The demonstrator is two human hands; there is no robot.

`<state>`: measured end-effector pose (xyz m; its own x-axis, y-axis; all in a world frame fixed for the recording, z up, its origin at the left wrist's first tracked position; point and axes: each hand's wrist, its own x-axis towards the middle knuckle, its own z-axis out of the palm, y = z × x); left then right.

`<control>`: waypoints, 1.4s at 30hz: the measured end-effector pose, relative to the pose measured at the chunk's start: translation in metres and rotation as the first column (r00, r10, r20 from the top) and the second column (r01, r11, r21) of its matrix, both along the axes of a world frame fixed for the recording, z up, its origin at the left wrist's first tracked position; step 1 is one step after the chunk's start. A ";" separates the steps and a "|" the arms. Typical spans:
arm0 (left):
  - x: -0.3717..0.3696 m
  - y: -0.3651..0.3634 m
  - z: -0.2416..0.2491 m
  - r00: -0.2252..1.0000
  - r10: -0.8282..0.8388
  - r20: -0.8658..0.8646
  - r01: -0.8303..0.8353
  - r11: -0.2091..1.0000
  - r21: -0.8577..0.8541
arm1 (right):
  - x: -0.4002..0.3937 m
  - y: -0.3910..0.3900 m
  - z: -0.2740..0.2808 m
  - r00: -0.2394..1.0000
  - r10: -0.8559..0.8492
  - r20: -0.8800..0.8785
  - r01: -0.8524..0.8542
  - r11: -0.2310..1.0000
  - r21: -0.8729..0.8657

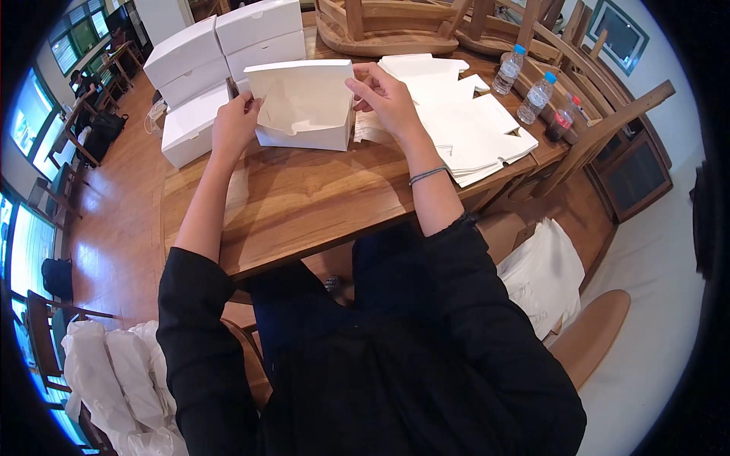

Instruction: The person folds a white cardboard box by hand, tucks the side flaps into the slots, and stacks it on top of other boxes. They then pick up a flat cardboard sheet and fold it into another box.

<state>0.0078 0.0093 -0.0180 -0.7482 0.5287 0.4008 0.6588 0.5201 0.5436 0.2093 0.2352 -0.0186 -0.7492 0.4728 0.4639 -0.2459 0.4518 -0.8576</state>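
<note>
A white cardboard box (304,139) stands on the wooden table (319,190) with its lid raised and its inside facing me. My left hand (236,125) pinches the box's left side near the lid's edge, fingertips partly hidden behind the card. At the upper right corner, my right hand (385,97) grips the lid's edge between thumb and curled fingers. To the right of that hand lie stacks of flat, unfolded white box blanks (471,137). Closed white boxes (262,19) are piled behind and left of the one I hold.
Two blue-capped water bottles (537,99) and a red-capped bottle of dark drink (561,121) stand at the table's right. Upturned wooden chairs (395,45) rest at the back. White plastic-wrapped bundles (114,372) lie at lower left, with white material (544,277) at right.
</note>
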 end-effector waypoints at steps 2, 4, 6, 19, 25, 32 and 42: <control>0.000 0.000 0.000 1.000 0.007 -0.016 -0.008 1.000 -0.008 | -0.001 -0.002 -0.001 1.000 0.001 -0.024 -0.001 1.000 0.014; -0.002 0.000 -0.004 1.000 0.000 -0.024 0.001 1.000 0.007 | -0.002 -0.001 -0.002 0.999 0.003 -0.037 -0.002 1.000 0.026; -0.003 0.000 -0.005 1.000 -0.002 -0.031 0.003 1.000 0.007 | -0.003 -0.001 -0.002 0.999 0.005 -0.040 -0.004 0.999 0.037; -0.011 0.001 -0.010 0.997 0.012 -0.070 -0.013 1.000 -0.015 | -0.002 -0.004 0.000 0.997 0.057 -0.050 -0.059 0.998 -0.035; -0.010 0.001 -0.011 0.997 -0.004 -0.076 0.004 1.000 0.003 | -0.003 -0.001 -0.002 0.998 0.053 -0.046 -0.051 0.998 0.037; -0.009 0.000 -0.008 0.997 -0.025 -0.075 0.026 1.000 0.007 | 0.001 -0.006 0.001 0.998 0.063 0.020 -0.064 0.995 0.077; -0.008 -0.001 -0.007 0.996 -0.031 -0.079 0.034 0.999 0.040 | -0.003 -0.003 -0.004 0.998 0.035 -0.052 -0.027 0.989 0.145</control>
<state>-0.0007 0.0081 -0.0253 -0.6961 0.5339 0.4800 0.7166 0.4758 0.5101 0.2066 0.2322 -0.0227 -0.7344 0.3749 0.5657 -0.3059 0.5613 -0.7690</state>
